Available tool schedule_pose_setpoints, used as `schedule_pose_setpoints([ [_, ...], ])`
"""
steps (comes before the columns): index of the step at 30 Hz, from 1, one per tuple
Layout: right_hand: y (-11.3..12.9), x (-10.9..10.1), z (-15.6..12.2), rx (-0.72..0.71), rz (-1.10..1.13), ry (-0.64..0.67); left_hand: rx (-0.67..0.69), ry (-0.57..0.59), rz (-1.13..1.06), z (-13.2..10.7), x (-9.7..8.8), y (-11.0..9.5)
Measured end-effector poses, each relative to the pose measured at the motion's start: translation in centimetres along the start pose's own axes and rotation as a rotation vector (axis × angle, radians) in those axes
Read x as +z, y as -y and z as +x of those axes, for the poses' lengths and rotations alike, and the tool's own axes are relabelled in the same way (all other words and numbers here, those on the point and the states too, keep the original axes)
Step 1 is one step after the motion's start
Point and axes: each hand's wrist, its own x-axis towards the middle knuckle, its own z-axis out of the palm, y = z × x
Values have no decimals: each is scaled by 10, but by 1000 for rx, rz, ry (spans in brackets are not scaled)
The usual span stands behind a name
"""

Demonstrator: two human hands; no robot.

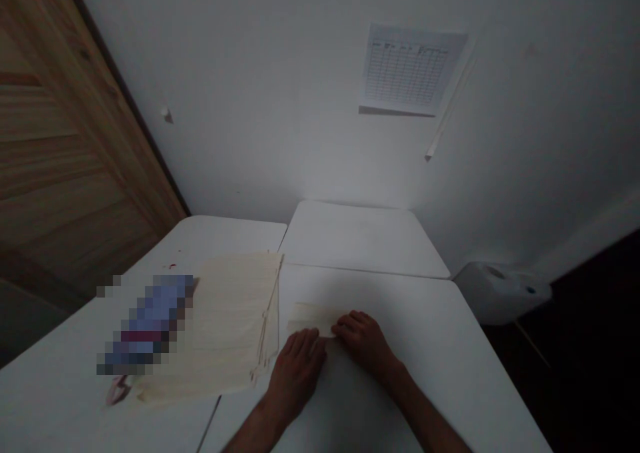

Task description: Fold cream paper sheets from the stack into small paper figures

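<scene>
My left hand lies palm down on the white table, fingers stretched forward onto the near edge of a small cream piece of fabric or paper. My right hand rests beside it, fingers curled down on the same piece's right end. A stack of cream sheets with dangling strings lies just left of my hands.
A pixelated blue and red item sits on the stack's left side. Another white table abuts at the back. A wooden door is on the left, a printed sheet hangs on the wall, a white bin stands right.
</scene>
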Motion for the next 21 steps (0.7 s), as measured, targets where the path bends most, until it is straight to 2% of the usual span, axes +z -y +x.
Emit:
schedule_pose_setpoints([
  [2, 0, 3, -2, -16, -20, -23, 23, -10, 17, 2, 0, 2],
  [8, 2, 3, -2, -51, -67, -26, 89, 141, -66, 8, -2, 10],
  [17, 10, 2, -11, -97, -60, -27, 64, 159, -124, 10, -5, 10],
  [21, 16, 3, -18, -41, -38, -39, 53, 154, -130, 8, -3, 10],
])
